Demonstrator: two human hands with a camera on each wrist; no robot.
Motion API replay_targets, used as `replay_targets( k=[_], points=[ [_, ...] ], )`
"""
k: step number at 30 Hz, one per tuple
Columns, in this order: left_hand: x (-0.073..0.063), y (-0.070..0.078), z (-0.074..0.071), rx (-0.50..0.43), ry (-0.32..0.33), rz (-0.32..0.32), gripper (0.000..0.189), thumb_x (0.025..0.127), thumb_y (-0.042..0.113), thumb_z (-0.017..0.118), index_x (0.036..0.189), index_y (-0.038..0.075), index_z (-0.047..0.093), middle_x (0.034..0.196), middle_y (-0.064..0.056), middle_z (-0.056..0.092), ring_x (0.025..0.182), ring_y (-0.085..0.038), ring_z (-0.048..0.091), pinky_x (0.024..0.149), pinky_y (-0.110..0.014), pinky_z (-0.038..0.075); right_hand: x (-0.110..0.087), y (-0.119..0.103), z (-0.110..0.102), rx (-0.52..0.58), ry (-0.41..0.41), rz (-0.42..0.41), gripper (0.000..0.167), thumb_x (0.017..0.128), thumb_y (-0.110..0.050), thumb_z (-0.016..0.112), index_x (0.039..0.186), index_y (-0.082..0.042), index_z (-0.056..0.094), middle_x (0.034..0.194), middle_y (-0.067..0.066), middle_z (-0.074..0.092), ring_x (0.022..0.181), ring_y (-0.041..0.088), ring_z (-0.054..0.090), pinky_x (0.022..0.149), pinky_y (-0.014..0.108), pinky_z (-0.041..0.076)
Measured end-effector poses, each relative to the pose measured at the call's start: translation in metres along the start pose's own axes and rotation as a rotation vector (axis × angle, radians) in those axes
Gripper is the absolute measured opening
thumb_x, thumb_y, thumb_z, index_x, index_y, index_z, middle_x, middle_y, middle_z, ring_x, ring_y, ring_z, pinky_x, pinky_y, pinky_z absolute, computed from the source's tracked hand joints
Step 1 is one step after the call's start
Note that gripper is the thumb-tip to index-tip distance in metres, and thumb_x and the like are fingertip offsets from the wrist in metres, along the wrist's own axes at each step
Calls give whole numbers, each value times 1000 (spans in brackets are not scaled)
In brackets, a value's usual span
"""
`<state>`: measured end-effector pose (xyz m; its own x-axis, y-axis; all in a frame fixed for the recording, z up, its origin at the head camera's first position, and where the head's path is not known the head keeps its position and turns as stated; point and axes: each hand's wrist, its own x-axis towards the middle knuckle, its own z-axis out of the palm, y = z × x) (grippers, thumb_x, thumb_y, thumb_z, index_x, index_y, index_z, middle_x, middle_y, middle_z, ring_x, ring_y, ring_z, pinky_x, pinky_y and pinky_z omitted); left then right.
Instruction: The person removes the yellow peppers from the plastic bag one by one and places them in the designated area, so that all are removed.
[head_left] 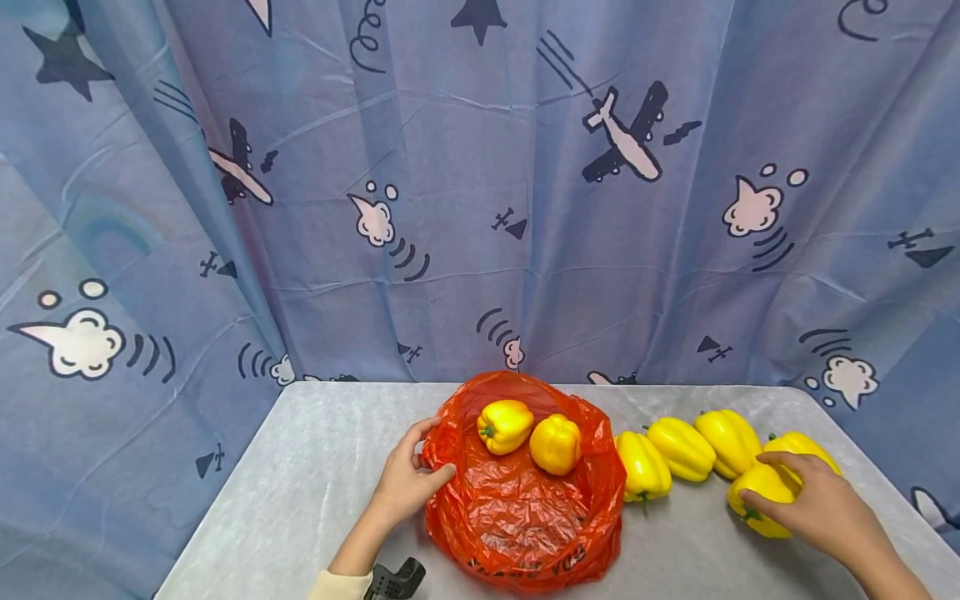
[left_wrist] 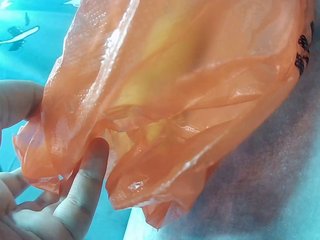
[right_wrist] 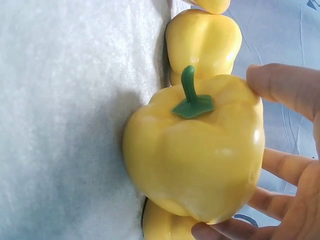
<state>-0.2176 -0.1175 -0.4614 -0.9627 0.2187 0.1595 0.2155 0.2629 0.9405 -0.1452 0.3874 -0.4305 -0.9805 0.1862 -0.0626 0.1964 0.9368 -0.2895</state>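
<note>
A red plastic bag (head_left: 517, 533) lies with its mouth wide, and two yellow bell peppers (head_left: 506, 427) rest inside it. At its left rim my left hand (head_left: 405, 483) holds the film between thumb and fingers; the left wrist view shows the thumb (left_wrist: 87, 187) against the crinkled edge. On the right, my right hand (head_left: 828, 504) grips a yellow bell pepper (right_wrist: 195, 155) with a green stem, thumb on one side and fingers round the other. Whether this pepper touches the table is unclear.
Several more yellow bell peppers (head_left: 681, 448) form a row from the bag's right side to my right hand. The nearest one (head_left: 641, 467) sits against the bag. A grey-white cloth covers the table (head_left: 300, 467); a blue printed curtain (head_left: 465, 208) hangs behind.
</note>
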Motion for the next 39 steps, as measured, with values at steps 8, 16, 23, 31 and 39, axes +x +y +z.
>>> replay_targets(
  k=[8,16,23,31,39],
  points=[
    [0,2,0,-4,-8,-4,66,80,9,73,139,14,44,138,-18,45,84,-20,67,68,-25,58,1,0,3,-4,36,-22,90,74,-67,68,124,6,55,122,43,43,106,58,43,82,72,39],
    [0,2,1,-22,-2,-1,65,79,6,73,138,13,46,137,-19,45,83,-18,67,68,-25,58,1,-2,5,-14,77,-41,90,73,-66,69,123,8,55,119,42,45,105,57,43,83,73,38],
    [-1,5,1,-35,-1,18,65,80,7,73,138,12,45,137,-20,45,83,-17,67,68,-26,58,2,-1,5,-15,83,-38,92,73,-66,69,125,8,54,120,42,46,106,56,43,83,73,37],
    [-1,5,2,-38,11,-2,65,80,6,73,138,13,46,137,-18,45,82,-19,66,67,-27,58,2,1,8,-3,101,-45,93,72,-68,69,126,6,54,121,40,46,107,56,42,84,74,36],
    [-2,4,1,-21,12,6,64,80,7,73,138,13,46,136,-18,45,79,-17,66,67,-25,58,1,0,6,8,92,-52,90,74,-66,68,126,5,54,122,40,46,109,56,42,85,73,36]
  ],
)
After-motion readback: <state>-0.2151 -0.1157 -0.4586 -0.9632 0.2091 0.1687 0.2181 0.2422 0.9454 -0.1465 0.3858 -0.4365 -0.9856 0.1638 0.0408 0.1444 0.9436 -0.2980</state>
